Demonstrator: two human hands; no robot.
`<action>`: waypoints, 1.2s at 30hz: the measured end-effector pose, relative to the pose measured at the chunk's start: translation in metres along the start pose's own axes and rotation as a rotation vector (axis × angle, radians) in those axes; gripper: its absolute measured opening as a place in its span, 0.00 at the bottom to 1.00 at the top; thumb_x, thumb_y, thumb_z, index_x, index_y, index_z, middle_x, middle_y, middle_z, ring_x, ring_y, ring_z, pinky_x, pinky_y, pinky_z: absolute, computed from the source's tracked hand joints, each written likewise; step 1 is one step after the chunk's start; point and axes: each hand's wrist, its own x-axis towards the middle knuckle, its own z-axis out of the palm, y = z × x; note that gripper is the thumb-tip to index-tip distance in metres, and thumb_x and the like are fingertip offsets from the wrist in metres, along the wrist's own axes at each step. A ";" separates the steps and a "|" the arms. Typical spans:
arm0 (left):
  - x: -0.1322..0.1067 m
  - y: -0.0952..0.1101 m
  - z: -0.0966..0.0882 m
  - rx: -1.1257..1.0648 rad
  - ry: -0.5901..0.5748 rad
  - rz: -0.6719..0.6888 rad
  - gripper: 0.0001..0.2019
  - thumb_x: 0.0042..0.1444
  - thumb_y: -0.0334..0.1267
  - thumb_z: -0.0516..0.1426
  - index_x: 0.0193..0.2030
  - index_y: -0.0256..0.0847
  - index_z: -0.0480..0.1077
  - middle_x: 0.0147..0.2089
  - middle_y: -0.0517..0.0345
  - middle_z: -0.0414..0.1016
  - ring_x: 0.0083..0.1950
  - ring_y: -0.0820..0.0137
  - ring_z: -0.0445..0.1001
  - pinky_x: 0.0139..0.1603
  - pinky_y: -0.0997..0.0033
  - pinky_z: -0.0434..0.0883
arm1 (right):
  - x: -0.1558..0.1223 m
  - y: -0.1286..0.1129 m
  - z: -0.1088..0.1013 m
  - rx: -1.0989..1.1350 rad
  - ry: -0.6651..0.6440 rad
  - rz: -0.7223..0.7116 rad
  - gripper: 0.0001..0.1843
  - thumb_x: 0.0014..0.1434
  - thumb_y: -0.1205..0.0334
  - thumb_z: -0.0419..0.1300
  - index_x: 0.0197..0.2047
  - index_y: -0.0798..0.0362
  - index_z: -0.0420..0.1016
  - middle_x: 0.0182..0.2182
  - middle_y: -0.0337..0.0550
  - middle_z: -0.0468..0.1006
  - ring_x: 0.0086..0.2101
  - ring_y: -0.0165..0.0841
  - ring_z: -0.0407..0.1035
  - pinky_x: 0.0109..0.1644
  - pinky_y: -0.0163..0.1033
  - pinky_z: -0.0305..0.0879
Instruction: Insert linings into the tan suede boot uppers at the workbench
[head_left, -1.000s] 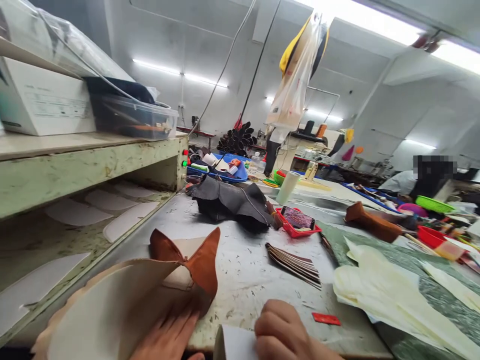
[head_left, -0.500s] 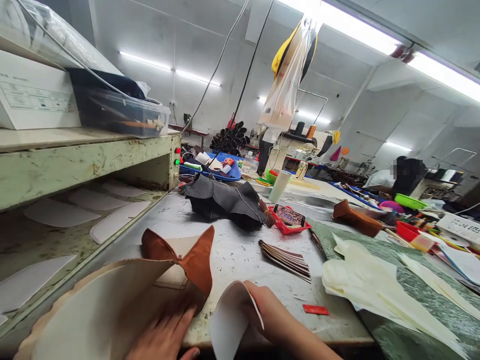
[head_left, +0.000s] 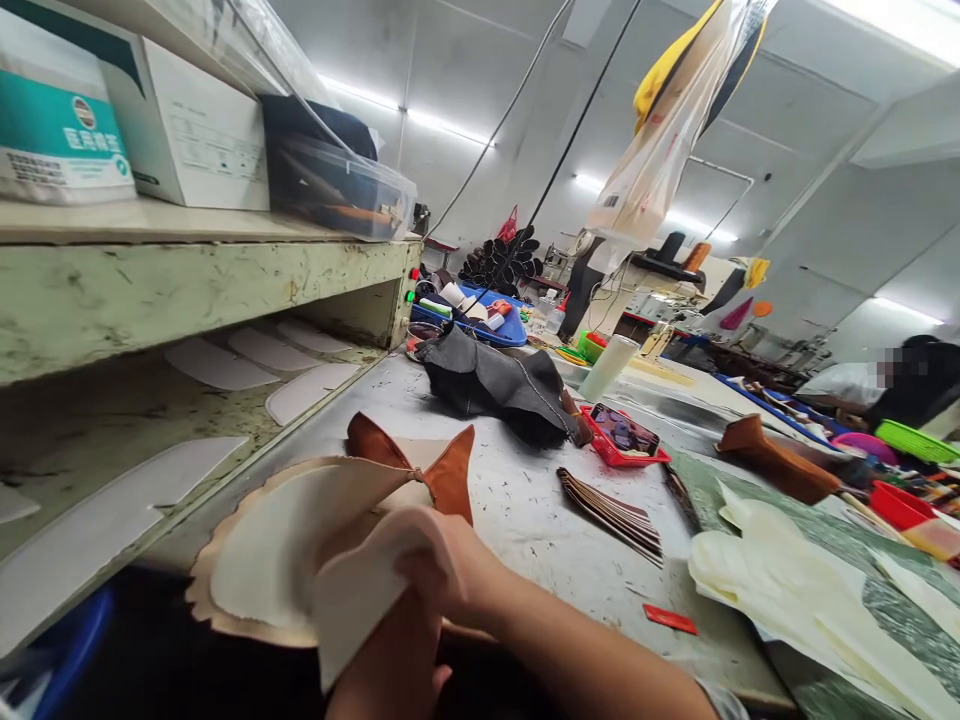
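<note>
A brown leather upper with a cream lining point(head_left: 277, 545) lies curled at the near edge of the metal table point(head_left: 525, 520), its two brown flaps point(head_left: 450, 475) standing up. My right hand point(head_left: 446, 570) is closed on a white curved stiffener piece point(head_left: 352, 605) and holds it against the open upper. My left hand point(head_left: 401, 665) is just below, under the white piece and the upper; its fingers are hidden.
On the table: a fanned stack of brown strips point(head_left: 611, 510), a small red tag point(head_left: 670, 619), a red tray with a phone point(head_left: 626, 440), a black leather heap point(head_left: 502, 385), cream cut pieces point(head_left: 780, 590). White insole shapes point(head_left: 217, 365) lie on the left shelf. A co-worker point(head_left: 900, 385) sits far right.
My right hand has carried the white piece leftward, up to the upper's opening. My left hand has dropped beneath it. The view has swung to the left.
</note>
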 end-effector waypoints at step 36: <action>0.010 0.010 -0.066 0.079 -0.038 -0.149 0.16 0.52 0.31 0.48 0.47 0.34 0.69 0.39 0.42 0.72 0.36 0.57 0.72 0.37 0.56 0.70 | -0.026 0.057 -0.002 -0.520 0.229 0.045 0.21 0.50 0.72 0.53 0.48 0.51 0.67 0.40 0.46 0.76 0.38 0.39 0.72 0.38 0.37 0.65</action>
